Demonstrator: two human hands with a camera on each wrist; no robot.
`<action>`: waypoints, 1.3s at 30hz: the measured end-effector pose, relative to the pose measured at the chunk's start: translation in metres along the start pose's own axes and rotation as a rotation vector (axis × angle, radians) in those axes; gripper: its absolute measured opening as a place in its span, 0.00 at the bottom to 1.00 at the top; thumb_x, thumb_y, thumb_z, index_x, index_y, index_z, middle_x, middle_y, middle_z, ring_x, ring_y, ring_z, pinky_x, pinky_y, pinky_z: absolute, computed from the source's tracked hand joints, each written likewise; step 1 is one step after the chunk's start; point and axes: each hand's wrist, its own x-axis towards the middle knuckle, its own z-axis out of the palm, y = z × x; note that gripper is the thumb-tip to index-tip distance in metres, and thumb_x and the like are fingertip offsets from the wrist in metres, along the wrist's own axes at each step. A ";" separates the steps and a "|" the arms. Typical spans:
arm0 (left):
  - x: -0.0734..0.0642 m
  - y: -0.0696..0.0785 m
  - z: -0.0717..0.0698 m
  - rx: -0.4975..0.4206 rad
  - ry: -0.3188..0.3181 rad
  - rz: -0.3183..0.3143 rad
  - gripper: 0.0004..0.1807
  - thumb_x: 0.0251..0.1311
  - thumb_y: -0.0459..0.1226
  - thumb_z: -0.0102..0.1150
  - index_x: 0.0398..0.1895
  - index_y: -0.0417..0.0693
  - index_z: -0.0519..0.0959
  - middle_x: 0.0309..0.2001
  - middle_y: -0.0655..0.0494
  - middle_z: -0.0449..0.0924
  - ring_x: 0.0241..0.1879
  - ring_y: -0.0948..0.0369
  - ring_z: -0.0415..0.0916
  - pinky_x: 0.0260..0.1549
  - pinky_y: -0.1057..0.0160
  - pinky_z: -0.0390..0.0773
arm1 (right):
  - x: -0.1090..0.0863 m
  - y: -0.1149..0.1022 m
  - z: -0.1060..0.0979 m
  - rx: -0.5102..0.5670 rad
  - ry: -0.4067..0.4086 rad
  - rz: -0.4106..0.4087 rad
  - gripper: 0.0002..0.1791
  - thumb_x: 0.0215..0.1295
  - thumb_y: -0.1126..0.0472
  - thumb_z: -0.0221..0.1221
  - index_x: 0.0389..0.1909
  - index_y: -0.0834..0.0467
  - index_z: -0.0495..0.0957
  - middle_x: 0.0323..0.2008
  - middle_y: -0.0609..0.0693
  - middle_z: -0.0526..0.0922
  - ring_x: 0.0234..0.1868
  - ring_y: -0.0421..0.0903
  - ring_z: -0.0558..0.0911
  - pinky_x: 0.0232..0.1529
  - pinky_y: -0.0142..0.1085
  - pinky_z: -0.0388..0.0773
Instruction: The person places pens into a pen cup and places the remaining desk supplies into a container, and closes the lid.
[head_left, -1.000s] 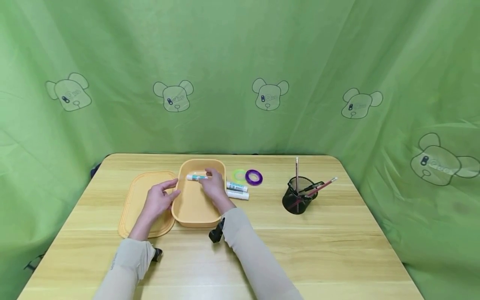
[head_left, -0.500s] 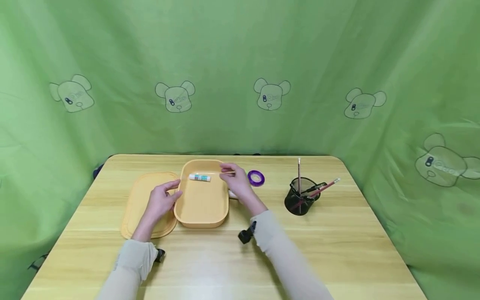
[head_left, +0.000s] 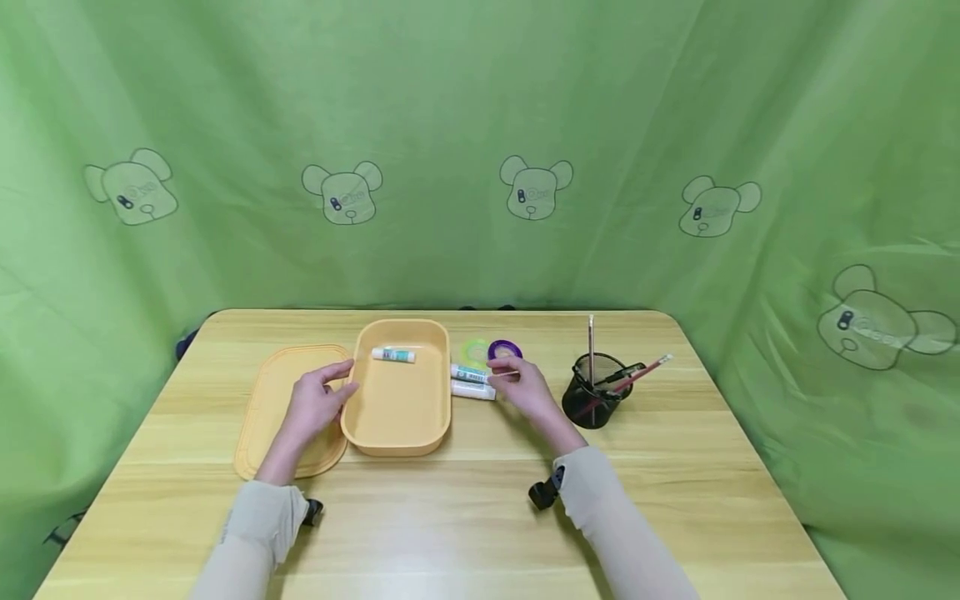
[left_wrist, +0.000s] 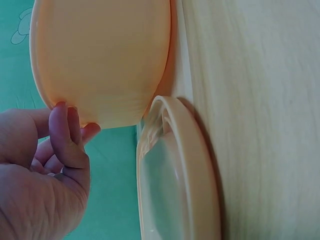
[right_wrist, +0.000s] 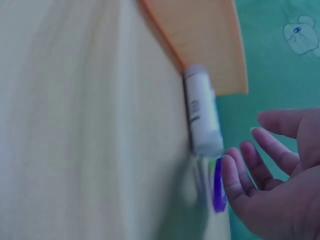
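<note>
On the left, a flat orange lid (head_left: 279, 400) lies on the table (head_left: 420, 525). The left hand (head_left: 313, 403) reaches over it, its grip bent in at the left rim of the orange box (head_left: 396, 408), thumb and fingers holding the edge. The box looks light and stiff, so the rim seems a good place to hold. A small white tube (head_left: 393, 355) lies inside, at the far end. Just right of the box, two white tubes (head_left: 472, 390) lie side by side. They look light, hard and smooth, and may roll, so pinching the middle seems best. A green ring (head_left: 466, 351) and a purple ring (right_wrist: 218, 186) lie on the far side of them. The right hand (head_left: 529, 392) is close by, its grip loose with nothing in it, thumb well apart from the fingers. Farther right stands a black cup (head_left: 581, 410) with pencils (head_left: 591, 340).
</note>
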 end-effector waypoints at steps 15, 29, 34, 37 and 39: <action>-0.001 -0.001 0.000 -0.010 -0.001 -0.013 0.25 0.71 0.34 0.63 0.70 0.41 0.75 0.63 0.36 0.80 0.14 0.66 0.70 0.15 0.68 0.77 | -0.004 0.026 0.004 0.021 -0.042 0.084 0.22 0.59 0.68 0.72 0.54 0.65 0.79 0.50 0.61 0.83 0.48 0.52 0.82 0.53 0.39 0.83; 0.000 -0.001 0.001 -0.020 -0.006 -0.010 0.25 0.71 0.34 0.63 0.70 0.41 0.75 0.63 0.36 0.80 0.14 0.65 0.70 0.14 0.67 0.77 | -0.002 0.027 0.008 -0.102 -0.014 0.057 0.15 0.57 0.70 0.73 0.44 0.64 0.83 0.41 0.57 0.84 0.39 0.47 0.81 0.40 0.32 0.80; 0.000 0.000 0.000 -0.022 -0.009 -0.011 0.25 0.71 0.34 0.62 0.70 0.41 0.75 0.63 0.36 0.80 0.13 0.65 0.70 0.14 0.68 0.76 | 0.001 0.028 0.004 -0.070 -0.028 0.071 0.14 0.58 0.68 0.73 0.45 0.63 0.84 0.41 0.56 0.84 0.39 0.46 0.82 0.40 0.31 0.81; 0.000 0.000 0.000 -0.018 -0.013 -0.008 0.26 0.71 0.34 0.62 0.71 0.41 0.74 0.63 0.36 0.80 0.13 0.64 0.71 0.13 0.68 0.75 | 0.002 0.027 0.001 -0.020 -0.034 0.089 0.14 0.59 0.67 0.73 0.46 0.63 0.84 0.41 0.55 0.85 0.39 0.46 0.82 0.40 0.31 0.82; 0.000 0.000 -0.001 -0.011 -0.014 -0.006 0.26 0.72 0.34 0.62 0.71 0.41 0.74 0.64 0.36 0.80 0.13 0.64 0.70 0.13 0.68 0.75 | 0.002 0.025 0.000 0.029 -0.046 0.104 0.15 0.60 0.65 0.73 0.48 0.62 0.84 0.42 0.55 0.84 0.40 0.46 0.81 0.40 0.32 0.83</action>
